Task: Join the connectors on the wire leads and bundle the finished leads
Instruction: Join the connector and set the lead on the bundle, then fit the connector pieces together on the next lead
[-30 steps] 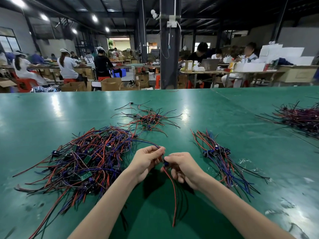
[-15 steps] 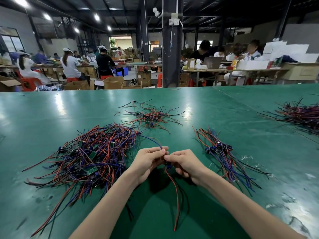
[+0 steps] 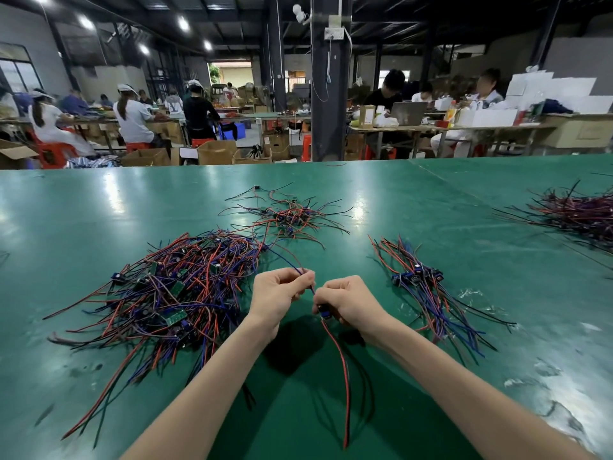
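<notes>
The hands, pressed together half a second ago, have drawn slightly apart. The left hand (image 3: 277,293) pinches a blue wire (image 3: 285,260) trailing from the tangled pile (image 3: 172,287). The right hand (image 3: 348,302) grips a small blue connector (image 3: 324,314), its red lead (image 3: 338,360) hanging toward the person. The connector is probably mated now, though the fingers hide the joint. Next comes laying it on the finished bundle (image 3: 428,293), just beside the right hand. The hands work in the gap between pile and bundle, and the far edge of the bench (image 3: 99,207) is well away.
</notes>
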### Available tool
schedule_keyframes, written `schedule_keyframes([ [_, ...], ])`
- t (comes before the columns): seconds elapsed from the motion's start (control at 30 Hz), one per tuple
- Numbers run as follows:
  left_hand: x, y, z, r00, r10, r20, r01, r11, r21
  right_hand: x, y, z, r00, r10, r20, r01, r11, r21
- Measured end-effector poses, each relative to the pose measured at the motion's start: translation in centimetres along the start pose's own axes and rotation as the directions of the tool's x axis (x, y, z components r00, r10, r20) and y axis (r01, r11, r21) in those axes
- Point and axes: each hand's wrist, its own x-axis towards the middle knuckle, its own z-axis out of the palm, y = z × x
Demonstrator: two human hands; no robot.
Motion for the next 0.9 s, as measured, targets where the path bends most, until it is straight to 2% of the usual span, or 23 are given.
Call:
schedule_keyframes([
  [0.07, -0.1, 0.13, -0.14, 0.998, 0.061, 0.002, -0.061, 0.993, 0.104, 0.04, 0.15, -0.04, 1.0, -0.011, 0.018, 0.011, 1.0, 0.008],
  [0.1, -0.1, 0.14, -0.25, 0.992, 0.123, 0.018, -0.124, 0.969, 0.213, 0.05, 0.22, -0.04, 0.999, -0.011, 0.03, 0.011, 1.0, -0.006],
  [0.17, -0.18, 0.13, -0.34, 0.964, 0.252, 0.081, -0.261, 0.851, 0.455, -0.06, 0.38, 0.03, 0.999, -0.012, 0.038, 0.014, 0.997, -0.071],
  [0.23, 0.01, 0.04, -0.4, 0.954, 0.279, 0.108, -0.293, 0.795, 0.532, -0.17, 0.46, 0.01, 0.999, -0.017, 0.031, 0.021, 0.991, -0.132],
  [0.37, 0.63, 0.03, -0.76, 0.991, 0.118, 0.06, -0.132, 0.9, 0.417, -0.19, 0.43, -0.08, 0.998, -0.019, 0.06, 0.028, 0.989, -0.144],
  [0.5, 0.77, 0.16, -0.64, 1.0, -0.015, 0.003, 0.014, 0.989, 0.148, -0.28, 0.05, -0.26, 0.997, -0.01, 0.077, 0.022, 0.988, -0.153],
  [0.63, 0.78, 0.54, -0.88, 0.998, -0.041, -0.042, 0.042, 0.999, 0.022, -0.46, -0.34, -0.55, 0.996, 0.008, 0.093, 0.004, 0.992, -0.124],
  [0.9, 0.73, 0.57, -0.94, 0.996, -0.077, -0.041, 0.076, 0.997, -0.019, -0.53, -0.34, -0.41, 0.993, -0.014, 0.119, 0.038, 0.979, -0.201],
])
